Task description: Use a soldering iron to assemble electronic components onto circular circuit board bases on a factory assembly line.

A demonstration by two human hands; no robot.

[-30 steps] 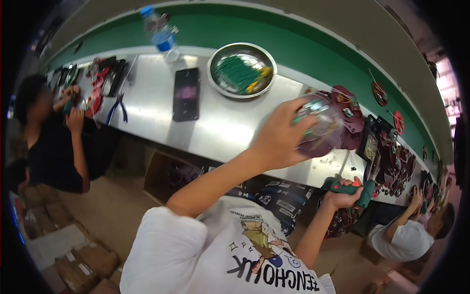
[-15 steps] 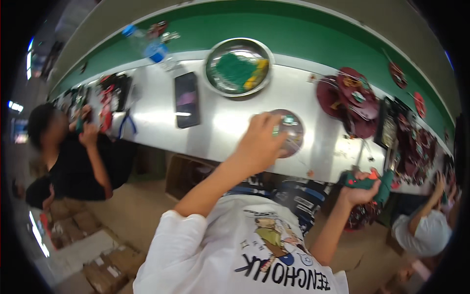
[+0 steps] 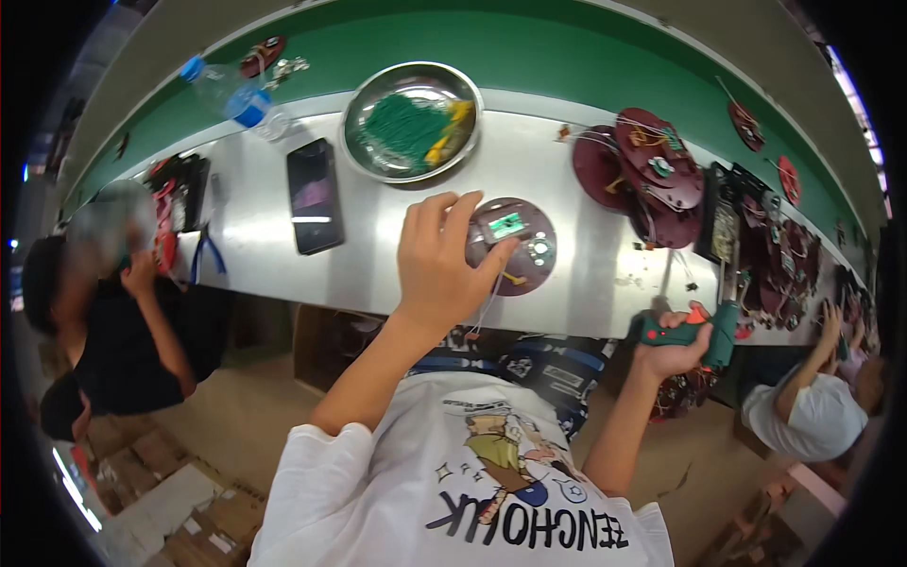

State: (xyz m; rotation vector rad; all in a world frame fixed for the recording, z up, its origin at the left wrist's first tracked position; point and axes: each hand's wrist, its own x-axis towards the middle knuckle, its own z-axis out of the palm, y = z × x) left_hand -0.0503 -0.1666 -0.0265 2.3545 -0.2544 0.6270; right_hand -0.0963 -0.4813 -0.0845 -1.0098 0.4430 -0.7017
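Note:
A round maroon disc (image 3: 529, 269) lies on the metal bench in front of me. It carries a small green circuit board (image 3: 506, 226), a yellow part and thin white wires that trail toward the near edge. My left hand (image 3: 442, 250) is open at its left rim, fingers apart, with the thumb touching the disc just below the board. Over the bench's near edge at the right, my right hand (image 3: 675, 354) is closed around the grip of a green pistol-grip electric screwdriver (image 3: 722, 333) with a red trigger. Its working tip is hard to make out.
Behind my left hand stands a steel bowl (image 3: 354, 156) of green and yellow wires. A phone (image 3: 314, 197), a water bottle (image 3: 236, 99) and blue-handled pliers (image 3: 206, 253) lie leftward. Stacked maroon discs (image 3: 652, 170) sit to the right. Co-workers sit on both sides.
My left hand has drawn back from over the disc to its left rim, uncovering the circuit board. The whole view has shifted slightly. My right hand keeps its hold on the screwdriver.

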